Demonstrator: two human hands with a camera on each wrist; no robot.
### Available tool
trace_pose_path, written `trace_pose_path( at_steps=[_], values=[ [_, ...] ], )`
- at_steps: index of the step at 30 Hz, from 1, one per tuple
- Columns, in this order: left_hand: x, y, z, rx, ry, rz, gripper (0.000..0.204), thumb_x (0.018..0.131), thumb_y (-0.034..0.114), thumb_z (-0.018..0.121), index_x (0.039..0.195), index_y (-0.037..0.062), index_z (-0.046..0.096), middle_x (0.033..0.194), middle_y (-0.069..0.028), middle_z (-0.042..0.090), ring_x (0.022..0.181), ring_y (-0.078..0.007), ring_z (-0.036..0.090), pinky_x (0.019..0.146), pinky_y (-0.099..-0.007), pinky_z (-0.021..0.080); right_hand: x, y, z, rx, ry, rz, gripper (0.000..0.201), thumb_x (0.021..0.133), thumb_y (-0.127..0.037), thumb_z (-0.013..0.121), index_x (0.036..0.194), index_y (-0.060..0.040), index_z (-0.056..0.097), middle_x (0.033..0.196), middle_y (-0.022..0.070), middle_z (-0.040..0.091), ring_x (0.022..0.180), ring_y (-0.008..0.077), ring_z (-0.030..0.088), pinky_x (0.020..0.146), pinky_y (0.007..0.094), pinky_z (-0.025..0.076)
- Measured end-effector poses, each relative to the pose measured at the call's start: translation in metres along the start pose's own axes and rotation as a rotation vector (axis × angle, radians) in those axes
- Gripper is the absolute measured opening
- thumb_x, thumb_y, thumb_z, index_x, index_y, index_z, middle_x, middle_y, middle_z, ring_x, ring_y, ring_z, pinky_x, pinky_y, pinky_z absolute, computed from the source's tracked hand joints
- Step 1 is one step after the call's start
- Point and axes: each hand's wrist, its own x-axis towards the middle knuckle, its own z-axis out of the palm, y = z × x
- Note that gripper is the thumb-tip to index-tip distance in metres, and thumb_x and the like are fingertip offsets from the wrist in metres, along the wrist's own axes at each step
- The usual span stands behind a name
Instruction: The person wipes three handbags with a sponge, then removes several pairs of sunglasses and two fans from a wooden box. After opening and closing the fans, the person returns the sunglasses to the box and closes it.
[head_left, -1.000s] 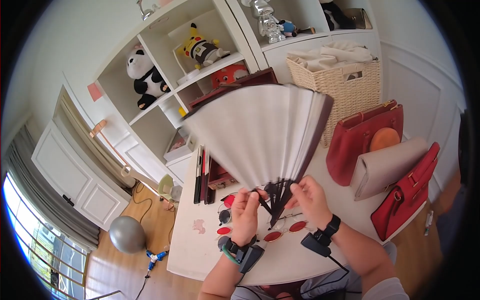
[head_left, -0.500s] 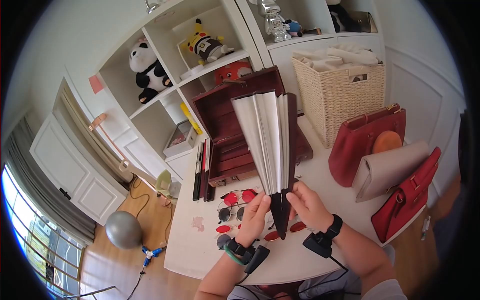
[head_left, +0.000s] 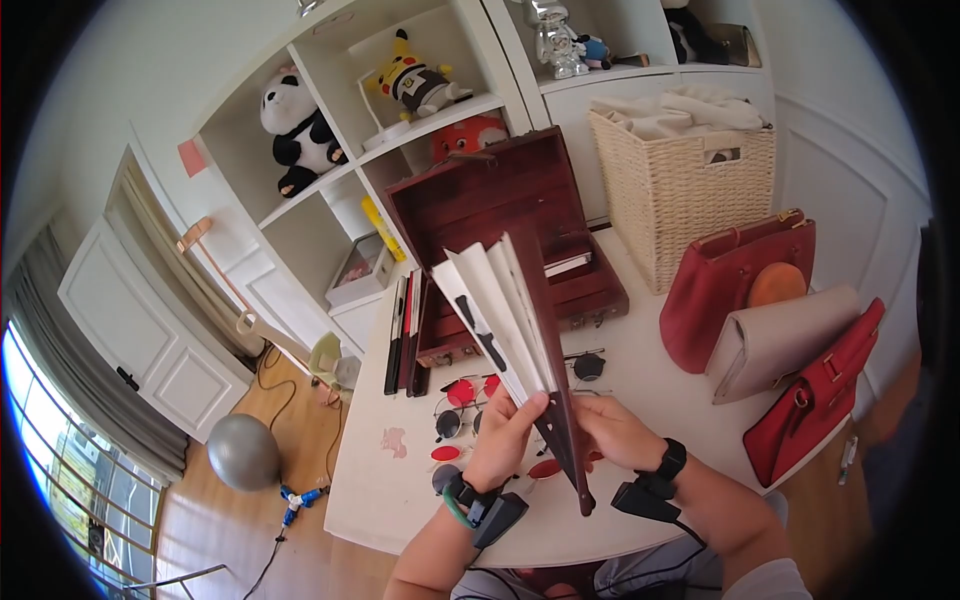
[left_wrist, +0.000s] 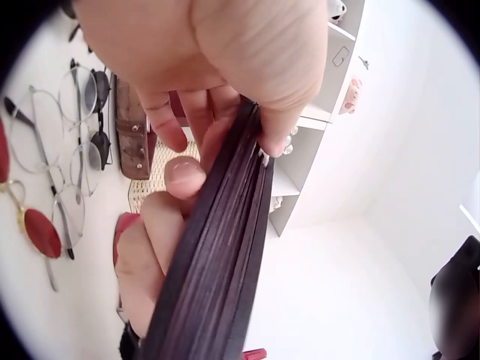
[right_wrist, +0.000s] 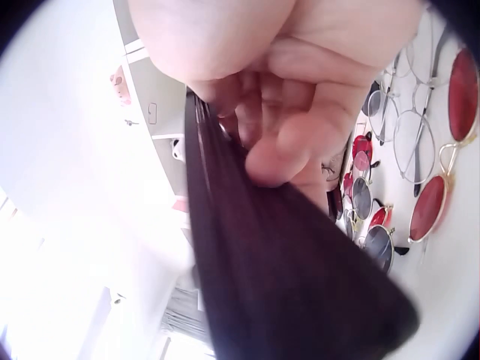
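Note:
A folding fan (head_left: 525, 310) with white leaves and dark ribs stands mostly folded, tilted over the table, its pivot end towards the person. Black brush marks show on its leftmost leaf. My left hand (head_left: 500, 440) grips the fan low down, thumb along the near side and fingers behind. On the other side, my right hand (head_left: 620, 432) holds the dark outer guard, its fingers partly hidden by the fan in the head view. In the left wrist view the stacked ribs (left_wrist: 217, 247) lie close together. The broad guard (right_wrist: 277, 262) fills the middle of the right wrist view.
Several round glasses, some with red lenses (head_left: 461, 392), lie beneath the hands. Behind them is an open dark red case (head_left: 480, 215); folded fans (head_left: 405, 340) lie at its left. Handbags (head_left: 740, 290) stand at the right, before a woven basket (head_left: 680, 200).
The fan was spread wide a second ago and has been folded to a narrow bundle. It now tilts to the left at its top, and brush marks have come into view.

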Motion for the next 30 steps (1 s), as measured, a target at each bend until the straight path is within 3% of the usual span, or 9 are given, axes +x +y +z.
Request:
trace_pose_path(
  at_steps=[1, 2, 5, 9, 10, 15, 17, 21, 30],
  values=[
    [0.0, 0.002, -0.001, 0.0, 0.002, 0.001, 0.027, 0.093, 0.012, 0.057, 0.116, 0.0013, 0.05, 0.106, -0.0053, 0.062, 0.096, -0.0119, 0.058, 0.086, -0.0282, 0.046, 0.0, -0.005, -0.002, 0.025, 0.045, 0.011, 0.035, 0.102, -0.028, 0.035, 0.109, 0.0006, 0.055, 0.083, 0.009, 0.064, 0.05, 0.0099, 0.057, 0.043, 0.0206, 0.044],
    [0.0, 0.004, -0.001, 0.076, 0.06, 0.043, 0.027, 0.092, 0.013, 0.057, 0.116, 0.0015, 0.05, 0.106, -0.0051, 0.062, 0.095, -0.0113, 0.058, 0.085, -0.0276, 0.046, -0.003, -0.014, 0.0, 0.07, 0.096, -0.015, 0.03, 0.099, -0.025, 0.044, 0.101, 0.0, 0.06, 0.074, 0.0049, 0.062, 0.047, 0.0057, 0.052, 0.04, 0.0181, 0.037],
    [0.0, 0.007, -0.003, 0.187, 0.143, 0.114, 0.025, 0.092, 0.013, 0.059, 0.113, 0.0021, 0.053, 0.103, -0.004, 0.062, 0.092, -0.0101, 0.057, 0.083, -0.0257, 0.046, -0.003, -0.016, 0.0, -0.166, 0.147, -0.105, 0.022, 0.094, -0.021, 0.055, 0.099, 0.0, 0.062, 0.068, 0.0017, 0.06, 0.047, 0.0043, 0.051, 0.039, 0.0182, 0.036],
    [-0.005, 0.012, 0.005, 0.33, 0.116, 0.092, 0.022, 0.093, 0.016, 0.057, 0.11, 0.0024, 0.055, 0.095, -0.0048, 0.063, 0.076, -0.0078, 0.054, 0.067, -0.0221, 0.045, -0.002, -0.006, 0.005, -0.27, 0.134, -0.104, 0.015, 0.09, -0.013, 0.061, 0.097, -0.0005, 0.062, 0.068, 0.0008, 0.06, 0.048, 0.0043, 0.053, 0.04, 0.0196, 0.039],
    [-0.005, 0.011, 0.005, 0.339, 0.092, 0.089, 0.02, 0.093, 0.016, 0.056, 0.108, 0.0023, 0.056, 0.093, -0.0048, 0.063, 0.072, -0.0071, 0.053, 0.062, -0.0207, 0.044, -0.002, -0.003, 0.005, -0.268, 0.143, -0.113, 0.016, 0.09, -0.012, 0.058, 0.101, -0.0006, 0.059, 0.068, 0.0013, 0.06, 0.049, 0.0048, 0.054, 0.04, 0.0196, 0.04],
    [-0.001, 0.016, -0.008, 0.234, 0.062, 0.151, 0.018, 0.094, 0.013, 0.055, 0.107, 0.0005, 0.056, 0.09, -0.0043, 0.062, 0.073, -0.0094, 0.056, 0.065, -0.0221, 0.045, -0.001, -0.01, 0.005, -0.207, 0.281, -0.167, 0.019, 0.092, -0.012, 0.055, 0.107, -0.0006, 0.055, 0.071, 0.0037, 0.061, 0.049, 0.0066, 0.055, 0.041, 0.0194, 0.042],
    [0.001, 0.016, -0.011, 0.195, 0.126, 0.237, 0.018, 0.095, 0.014, 0.053, 0.106, 0.0004, 0.054, 0.091, -0.0054, 0.062, 0.077, -0.0102, 0.059, 0.065, -0.0217, 0.045, 0.003, -0.006, -0.002, -0.1, 0.38, -0.294, 0.015, 0.093, -0.012, 0.054, 0.103, -0.0011, 0.055, 0.07, 0.0035, 0.06, 0.048, 0.0078, 0.056, 0.042, 0.0202, 0.044],
    [0.007, 0.018, -0.012, 0.138, 0.247, 0.332, 0.022, 0.098, 0.011, 0.041, 0.117, 0.0012, 0.047, 0.107, -0.0097, 0.059, 0.09, -0.0159, 0.061, 0.07, -0.0278, 0.053, 0.005, -0.009, -0.009, 0.022, 0.485, -0.443, 0.013, 0.095, -0.014, 0.052, 0.097, -0.0006, 0.05, 0.081, 0.0072, 0.059, 0.051, 0.0131, 0.059, 0.044, 0.0232, 0.048],
    [0.009, 0.011, -0.012, 0.103, 0.269, 0.346, 0.022, 0.099, 0.013, 0.04, 0.117, 0.0024, 0.045, 0.101, -0.0078, 0.06, 0.09, -0.0152, 0.061, 0.07, -0.0273, 0.054, 0.011, -0.003, -0.01, 0.01, 0.481, -0.442, 0.015, 0.095, -0.015, 0.051, 0.101, -0.0004, 0.05, 0.082, 0.0078, 0.059, 0.054, 0.0143, 0.061, 0.046, 0.0235, 0.051]
  ],
)
